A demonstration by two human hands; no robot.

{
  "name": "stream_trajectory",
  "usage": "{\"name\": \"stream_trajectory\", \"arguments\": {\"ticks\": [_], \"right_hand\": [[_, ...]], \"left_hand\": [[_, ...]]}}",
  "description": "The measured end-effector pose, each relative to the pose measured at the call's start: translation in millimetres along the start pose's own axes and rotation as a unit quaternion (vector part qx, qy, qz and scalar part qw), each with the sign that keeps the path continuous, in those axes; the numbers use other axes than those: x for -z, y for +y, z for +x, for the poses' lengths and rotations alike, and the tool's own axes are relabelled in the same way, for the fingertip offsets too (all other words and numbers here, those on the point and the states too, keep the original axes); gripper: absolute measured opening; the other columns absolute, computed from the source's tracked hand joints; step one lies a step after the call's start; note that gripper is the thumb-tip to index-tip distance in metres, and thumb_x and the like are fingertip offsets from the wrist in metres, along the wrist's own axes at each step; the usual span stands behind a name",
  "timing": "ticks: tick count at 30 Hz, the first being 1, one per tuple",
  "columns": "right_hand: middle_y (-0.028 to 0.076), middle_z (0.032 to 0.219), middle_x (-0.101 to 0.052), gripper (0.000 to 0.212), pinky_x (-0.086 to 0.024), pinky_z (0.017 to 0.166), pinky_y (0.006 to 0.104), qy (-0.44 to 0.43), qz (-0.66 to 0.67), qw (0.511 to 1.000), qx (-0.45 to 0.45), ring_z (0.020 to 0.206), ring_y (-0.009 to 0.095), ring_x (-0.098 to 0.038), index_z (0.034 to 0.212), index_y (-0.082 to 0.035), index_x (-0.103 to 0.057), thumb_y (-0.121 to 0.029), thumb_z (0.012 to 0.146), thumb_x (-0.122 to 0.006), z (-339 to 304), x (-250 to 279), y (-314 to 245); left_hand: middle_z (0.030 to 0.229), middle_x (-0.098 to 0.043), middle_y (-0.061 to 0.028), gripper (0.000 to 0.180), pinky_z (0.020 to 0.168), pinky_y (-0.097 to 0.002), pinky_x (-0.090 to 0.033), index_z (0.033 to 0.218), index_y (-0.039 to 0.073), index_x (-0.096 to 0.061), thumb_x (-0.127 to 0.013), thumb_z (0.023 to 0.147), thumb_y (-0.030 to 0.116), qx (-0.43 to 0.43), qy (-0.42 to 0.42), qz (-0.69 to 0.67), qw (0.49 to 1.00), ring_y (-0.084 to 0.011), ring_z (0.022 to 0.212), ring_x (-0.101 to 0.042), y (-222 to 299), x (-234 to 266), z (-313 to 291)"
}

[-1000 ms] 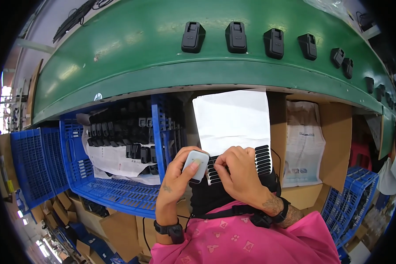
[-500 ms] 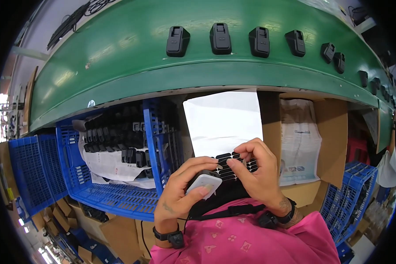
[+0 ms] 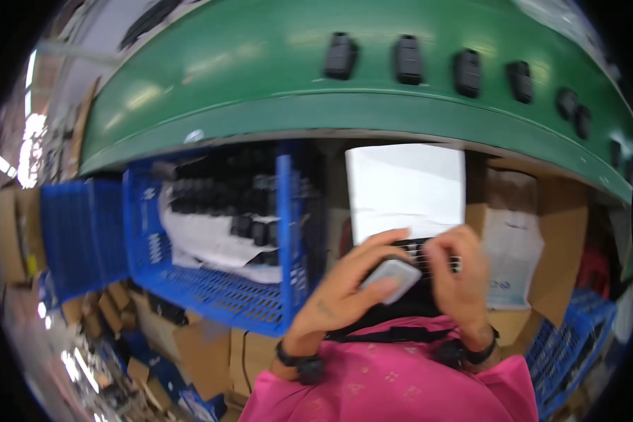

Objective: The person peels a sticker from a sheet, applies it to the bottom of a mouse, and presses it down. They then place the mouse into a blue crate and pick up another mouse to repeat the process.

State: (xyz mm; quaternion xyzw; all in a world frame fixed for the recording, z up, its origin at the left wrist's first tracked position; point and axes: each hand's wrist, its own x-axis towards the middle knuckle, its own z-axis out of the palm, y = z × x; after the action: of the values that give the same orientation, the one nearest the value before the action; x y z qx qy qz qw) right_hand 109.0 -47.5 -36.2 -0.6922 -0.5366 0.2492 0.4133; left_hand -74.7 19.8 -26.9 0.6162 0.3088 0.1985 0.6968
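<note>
Ribbed black part (image 3: 429, 252) pinched by right hand (image 3: 461, 281), near chest, below white sheet (image 3: 404, 190). Left hand (image 3: 344, 295) grip clasps smooth grey rounded block (image 3: 392, 276) beside it. Blue lattice plastic crate (image 3: 218, 295) left; green conveyor belt (image 3: 295, 77) far.

Left hand (image 3: 344, 292) is gripping a small pale grey rounded plastic device (image 3: 394, 276). Right hand (image 3: 461, 281) is pressing fingers on a black ribbed part (image 3: 418, 250). Blue plastic mesh crate (image 3: 218, 295) is sitting just left, holding black parts.
</note>
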Motion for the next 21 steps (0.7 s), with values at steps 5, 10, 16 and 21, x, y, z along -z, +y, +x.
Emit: {"name": "stream_trajectory", "arguments": {"ticks": [5,10,16,21], "right_hand": [[-0.002,0.077,-0.046,0.010,-0.038,0.060,0.0248,0.162,0.081,0.979,-0.096,0.071,0.007,-0.045,0.086,-0.002,-0.053,-0.009,0.093,-0.056,-1.7,25.8,31.0],[-0.001,0.069,-0.042,0.008,-0.026,0.052,0.0181,0.097,0.378,0.907,-0.156,0.060,0.004,-0.036,0.096,-0.003,-0.045,-0.011,0.097,-0.048,-2.1,28.2,17.7],[-0.001,0.070,-0.044,0.014,-0.031,0.048,0.0174,0.039,0.401,0.911,-0.089,0.055,0.004,-0.037,0.093,-0.006,-0.045,-0.018,0.096,-0.050,-11.1,37.8,-7.0],[0.006,0.067,-0.055,0.007,-0.042,0.046,0.0215,-0.004,0.422,0.896,-0.136,0.051,0.008,-0.050,0.088,0.000,-0.049,-0.007,0.090,-0.052,-9.5,41.0,-29.0]], "left_hand": [[0.098,-0.059,-0.0054,0.033,0.076,-0.0274,-0.047,0.123,0.004,-0.045,-0.047,0.097,0.024,0.045,0.053,-0.066,0.995,-0.0112,0.087,-0.056,-8.9,-8.8,5.4],[0.086,-0.058,-0.0188,0.045,0.071,-0.0365,-0.045,0.122,0.000,-0.037,-0.047,0.093,0.033,-0.004,0.047,-0.049,0.998,-0.0282,0.077,-0.058,8.5,-28.2,17.9],[0.090,-0.059,-0.0204,0.047,0.073,-0.0385,-0.046,0.126,-0.001,-0.033,-0.052,0.090,0.024,0.003,-0.016,-0.062,0.998,-0.0298,0.082,-0.061,21.3,-43.7,26.6],[0.088,-0.062,-0.0196,0.046,0.070,-0.0379,-0.049,0.125,-0.002,-0.032,-0.056,0.090,0.018,0.034,0.020,-0.043,0.998,-0.0318,0.079,-0.064,20.0,-47.4,15.0]]}}
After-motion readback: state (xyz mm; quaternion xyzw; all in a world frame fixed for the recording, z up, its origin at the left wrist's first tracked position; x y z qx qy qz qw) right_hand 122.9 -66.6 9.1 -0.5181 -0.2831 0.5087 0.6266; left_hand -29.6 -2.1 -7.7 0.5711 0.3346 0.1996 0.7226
